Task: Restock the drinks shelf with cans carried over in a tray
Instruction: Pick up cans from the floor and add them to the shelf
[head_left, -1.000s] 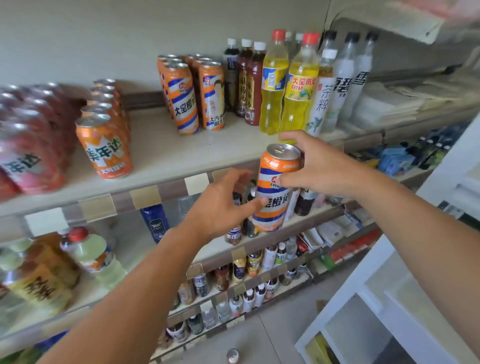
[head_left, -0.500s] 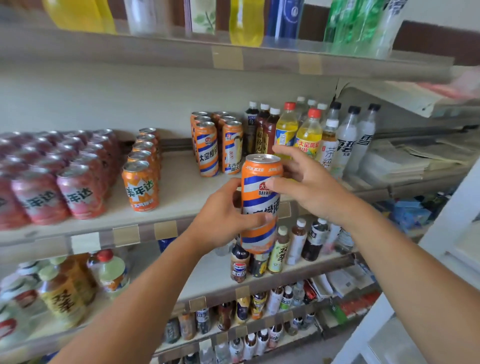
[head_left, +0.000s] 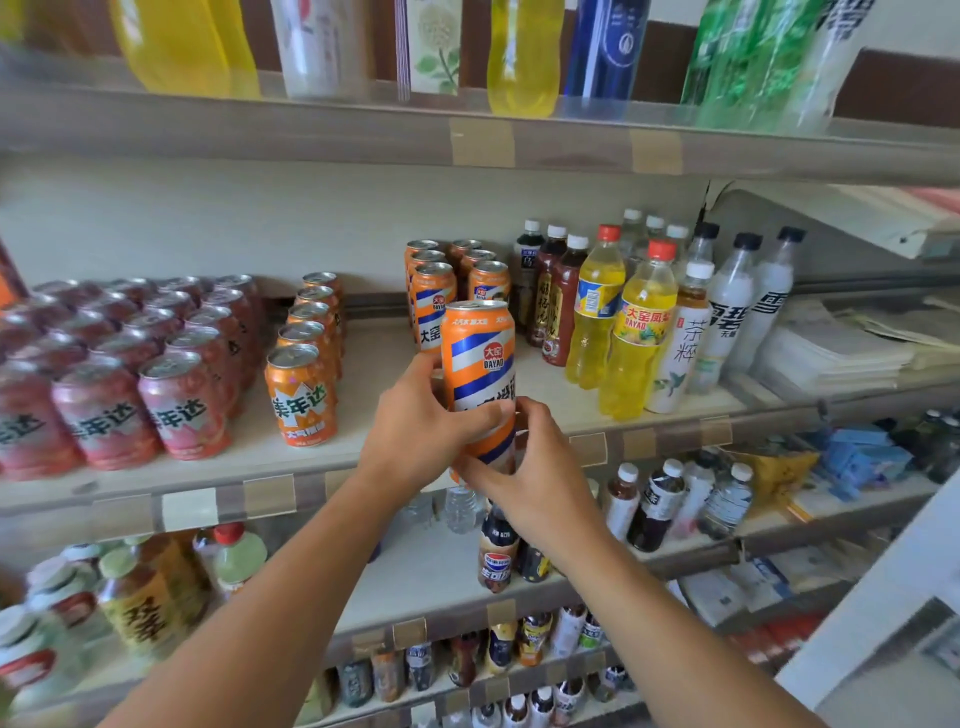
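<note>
Shelving filled the view, closer than half a second ago. Nearest, right hand had dropped from the can's top to its lower part, fingers curled around it; left hand gripped the middle. Striped orange can sat higher, upright, held above the drinks shelf front edge, before the matching cans. Yellow bottles stood right.

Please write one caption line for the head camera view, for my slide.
Both hands, left and right, hold an orange DAYAO can before the drinks shelf.
</note>
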